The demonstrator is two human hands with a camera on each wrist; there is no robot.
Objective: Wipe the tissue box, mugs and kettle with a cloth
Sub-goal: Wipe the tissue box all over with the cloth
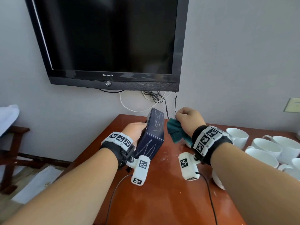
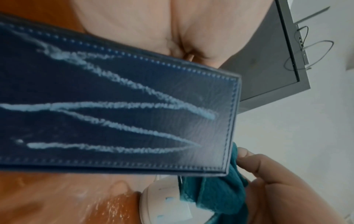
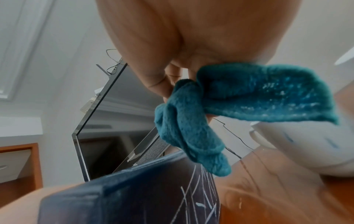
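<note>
A dark blue tissue box (image 1: 152, 135) with white chalky streaks stands tilted on end above the table, and my left hand (image 1: 137, 133) grips its left side. The wrist views show the streaked tissue box (image 2: 118, 109) (image 3: 134, 195) close up. My right hand (image 1: 188, 120) holds a bunched teal cloth (image 1: 177, 132) just right of the box's upper edge; I cannot tell whether the cloth (image 3: 239, 106) (image 2: 216, 195) touches it. Several white mugs (image 1: 266, 150) stand on the right of the table. No kettle is in view.
The reddish wooden table (image 1: 162, 200) bears pale smears. A black television (image 1: 110, 43) hangs on the wall straight ahead, with cables (image 1: 152, 98) dangling below it. A dark wooden rack (image 1: 13, 143) stands at the left, beside white bags on the floor.
</note>
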